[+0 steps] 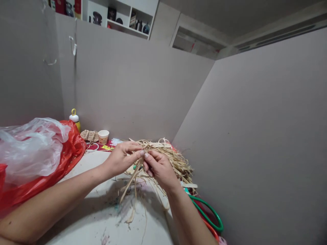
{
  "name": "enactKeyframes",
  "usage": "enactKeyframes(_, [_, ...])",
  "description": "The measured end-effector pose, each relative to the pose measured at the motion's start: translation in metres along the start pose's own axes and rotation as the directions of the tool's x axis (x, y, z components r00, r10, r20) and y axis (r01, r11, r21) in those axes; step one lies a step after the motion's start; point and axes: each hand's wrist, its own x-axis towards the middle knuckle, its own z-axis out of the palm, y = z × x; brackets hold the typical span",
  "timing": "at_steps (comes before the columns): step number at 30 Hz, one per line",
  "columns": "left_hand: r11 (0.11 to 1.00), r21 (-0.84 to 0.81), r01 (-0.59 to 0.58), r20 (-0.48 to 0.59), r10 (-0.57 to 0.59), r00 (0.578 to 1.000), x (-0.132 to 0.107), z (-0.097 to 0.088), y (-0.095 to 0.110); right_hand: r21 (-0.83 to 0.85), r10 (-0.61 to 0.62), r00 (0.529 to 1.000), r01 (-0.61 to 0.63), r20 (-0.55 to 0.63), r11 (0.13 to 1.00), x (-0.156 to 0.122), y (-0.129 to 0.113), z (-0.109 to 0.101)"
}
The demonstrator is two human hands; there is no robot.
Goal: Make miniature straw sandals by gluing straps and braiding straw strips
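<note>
1. Left hand [122, 158] and right hand [161, 170]: fingertips pinched on flat, straw-coloured fibre strips [131, 181], frame centre.
2. Strips: long axis oblique, longer ends pointing lower left.
3. Dry tan stalk heap [178, 162]: right of centre.

9 o'clock: plastic bag [30, 149] is running off frame edge. 7 o'clock: fingertips [142, 153] are hiding pinched stretch of straw strips [131, 180]. 5 o'clock: right forearm [185, 207] is covering part of red tube [212, 227].
</note>
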Motion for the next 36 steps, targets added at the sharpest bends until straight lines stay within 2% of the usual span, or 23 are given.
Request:
enactKeyframes(3, [0.977,-0.195,0.082,0.118,-0.060,0.991,-0.001,0.002,-0.002,-0.031,0.009,0.998,-0.007,0.059,0.999,-0.001,-0.002,0.002])
enactKeyframes(6, [0.920,-0.349,0.177,0.073,-0.161,0.984,-0.002,0.006,-0.006,-0.051,0.007,0.996,-0.002,0.085,0.999,-0.001,-0.004,0.003])
enactKeyframes(9, [0.868,-0.438,0.235,0.011,-0.256,0.967,-0.003,0.010,-0.009,-0.072,-0.002,0.995,0.009,0.095,0.997,-0.001,-0.005,0.006])
enactKeyframes(13, [0.805,-0.543,0.239,-0.064,-0.323,0.944,-0.004,0.017,-0.008,-0.082,0.003,0.993,0.007,0.117,0.997,0.002,-0.005,0.008])
enactKeyframes(18, [0.688,-0.667,0.287,-0.023,-0.403,0.915,-0.003,0.021,-0.009,-0.149,0.021,0.989,0.001,0.144,0.989,0.007,0.003,0.006])
enactKeyframes(23, [0.575,-0.755,0.315,0.002,-0.478,0.878,-0.002,0.025,-0.020,-0.225,0.085,0.987,-0.052,0.138,0.973,0.009,0.014,0.005])
enactKeyframes(26, [0.548,-0.768,0.331,0.036,-0.480,0.877,-0.003,0.030,-0.026,-0.251,0.130,0.984,-0.096,0.122,0.963,0.010,0.019,0.006])
enactKeyframes(28, [0.544,-0.781,0.307,0.002,-0.489,0.872,-0.002,0.032,-0.030,-0.267,0.169,0.977,-0.130,0.129,0.955,0.011,0.019,0.006])
enactKeyframes(30, [0.561,-0.783,0.268,-0.062,-0.499,0.864,-0.001,0.034,-0.034,-0.268,0.176,0.981,-0.148,0.085,0.952,0.013,0.018,0.005])
enactKeyframes(32, [0.593,-0.760,0.267,-0.097,-0.509,0.855,0.000,0.035,-0.039,-0.217,0.131,0.990,-0.137,-0.042,0.967,0.016,0.019,0.003])
enactKeyframes(34, [0.622,-0.718,0.314,-0.081,-0.522,0.849,-0.002,0.038,-0.043,-0.123,0.078,0.978,-0.104,-0.196,0.987,0.019,0.021,0.002])
enactKeyframes(36, [0.641,-0.676,0.363,-0.044,-0.527,0.849,-0.005,0.042,-0.046,-0.014,0.071,0.955,-0.078,-0.287,0.997,0.021,0.026,0.002])
